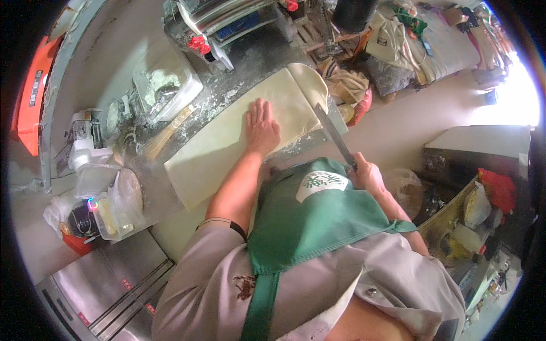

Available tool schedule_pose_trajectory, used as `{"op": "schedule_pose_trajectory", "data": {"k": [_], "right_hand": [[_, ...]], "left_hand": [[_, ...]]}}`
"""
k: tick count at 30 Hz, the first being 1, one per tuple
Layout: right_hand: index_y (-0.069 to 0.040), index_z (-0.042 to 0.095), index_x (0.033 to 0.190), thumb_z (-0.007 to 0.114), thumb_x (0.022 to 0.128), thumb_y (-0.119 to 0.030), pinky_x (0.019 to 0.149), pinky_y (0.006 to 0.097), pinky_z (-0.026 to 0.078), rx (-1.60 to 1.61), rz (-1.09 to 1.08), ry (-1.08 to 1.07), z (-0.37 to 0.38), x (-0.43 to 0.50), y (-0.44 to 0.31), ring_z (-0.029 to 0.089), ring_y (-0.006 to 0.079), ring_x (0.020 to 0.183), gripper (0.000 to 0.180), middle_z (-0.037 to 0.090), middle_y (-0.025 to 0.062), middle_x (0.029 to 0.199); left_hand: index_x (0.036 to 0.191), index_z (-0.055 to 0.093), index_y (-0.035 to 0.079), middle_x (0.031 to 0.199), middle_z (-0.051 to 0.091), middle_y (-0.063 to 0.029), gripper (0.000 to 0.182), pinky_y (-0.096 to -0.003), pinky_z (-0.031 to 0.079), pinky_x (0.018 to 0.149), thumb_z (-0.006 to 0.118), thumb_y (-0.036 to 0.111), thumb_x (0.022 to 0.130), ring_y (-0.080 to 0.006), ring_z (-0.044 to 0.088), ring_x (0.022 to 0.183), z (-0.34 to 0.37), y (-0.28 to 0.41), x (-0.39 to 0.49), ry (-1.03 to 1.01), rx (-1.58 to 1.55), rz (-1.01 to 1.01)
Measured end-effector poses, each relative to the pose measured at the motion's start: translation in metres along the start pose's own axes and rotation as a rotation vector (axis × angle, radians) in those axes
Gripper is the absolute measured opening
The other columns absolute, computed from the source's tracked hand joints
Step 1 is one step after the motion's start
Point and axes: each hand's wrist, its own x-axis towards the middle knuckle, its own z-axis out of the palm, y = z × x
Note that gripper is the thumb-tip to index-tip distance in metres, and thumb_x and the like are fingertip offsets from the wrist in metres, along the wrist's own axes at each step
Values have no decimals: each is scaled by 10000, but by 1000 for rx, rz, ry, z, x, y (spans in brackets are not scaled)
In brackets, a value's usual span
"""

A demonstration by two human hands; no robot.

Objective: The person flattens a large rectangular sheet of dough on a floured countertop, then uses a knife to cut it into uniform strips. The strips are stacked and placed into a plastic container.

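A long, wide sheet of pale dough (222,119) lies across the dark, floured worktop (256,55), its near left end hanging over the front edge. My left hand (261,130) rests flat on the middle of the sheet, fingers spread slightly and holding nothing. In my right hand (367,174) is the handle of a long knife (337,134), whose blade tip touches or lies just above the right end of the dough. A line crosses the dough near that far right end; whether it is a cut or a fold I cannot tell.
Behind the dough stands a dough-rolling machine (239,21) with red knobs. A brush (170,132) lies beside a plastic tub of flour (194,87). At the left are a kitchen scale (85,140) and a clear container (117,217). Cloths (347,83) lie beyond the worktop's right end.
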Motion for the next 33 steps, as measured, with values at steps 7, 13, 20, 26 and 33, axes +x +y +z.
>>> {"op": "schedule_pose_trajectory", "data": {"k": [7, 13, 20, 26, 33], "right_hand": [[-43, 531, 1364, 588, 980, -236, 893, 498, 510, 460, -260, 50, 14, 56, -79, 650, 473, 1047, 434, 682, 291, 1033], [-43, 559, 1343, 537, 1020, -240, 858, 457, 514, 380, -233, 148, 38, 100, -107, 659, 430, 960, 379, 669, 275, 972], [-89, 556, 1370, 500, 1037, -300, 915, 517, 502, 324, -132, 141, 48, 102, -111, 644, 467, 1062, 398, 677, 303, 1042], [-31, 591, 1257, 500, 1020, -318, 888, 566, 507, 270, -187, 167, 46, 110, -115, 660, 501, 987, 383, 683, 330, 1006], [-48, 585, 1297, 488, 1027, -305, 902, 537, 516, 227, -159, 104, 45, 107, -109, 655, 485, 1025, 385, 680, 319, 1046]], "left_hand": [[1531, 366, -10, 1641, 273, -217, 683, -516, 178, 1231, 488, 269, 920, -392, 228, 1524, 2, -5, -5, 31, 133, 29], [1553, 366, 69, 1644, 272, -200, 680, -516, 180, 1230, 486, 262, 913, -382, 223, 1525, -3, 2, -1, -43, 188, -17], [1541, 391, 67, 1627, 301, -211, 676, -512, 207, 1218, 506, 248, 901, -385, 253, 1510, -13, 6, 0, -37, 135, -13], [1543, 380, 35, 1612, 285, -280, 717, -550, 221, 1197, 527, 272, 883, -449, 244, 1497, 3, -6, -1, 10, 133, 26], [1588, 279, 35, 1659, 190, -259, 760, -571, 127, 1227, 501, 308, 914, -450, 151, 1534, 12, -6, 6, -62, 60, -2]]}}
